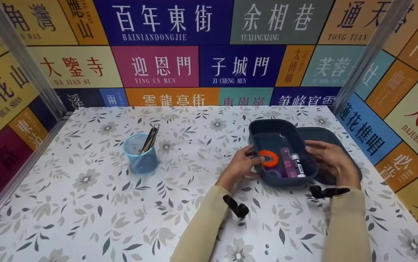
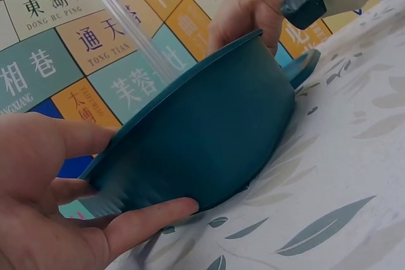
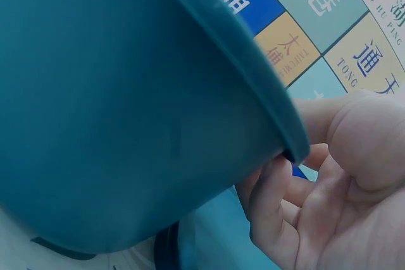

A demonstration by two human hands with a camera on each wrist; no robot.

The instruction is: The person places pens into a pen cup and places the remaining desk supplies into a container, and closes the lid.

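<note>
A dark teal box [image 1: 289, 182], rounded at its corners, is between the two hands on the right of the table. My left hand [image 1: 238, 167] grips its left side, thumb by the rim and fingers along the wall and base in the left wrist view. At the right rim, my right hand [image 1: 334, 160] pinches the edge between thumb and fingers, seen closely in the right wrist view. Inside lie an orange ring [image 1: 275, 160], a purple ring-like piece [image 1: 273, 173], a pink tube [image 1: 287, 163] and a white glue stick [image 1: 298, 168]. The box looks tilted in the left wrist view.
A matching teal lid [image 1: 327, 136] lies under and behind the right hand. On the left stands a light blue mesh cup [image 1: 143, 162] holding several pens [image 1: 150, 138]. The floral tablecloth [image 1: 85, 182] reaches back to a wall of coloured sign panels [image 1: 154, 65].
</note>
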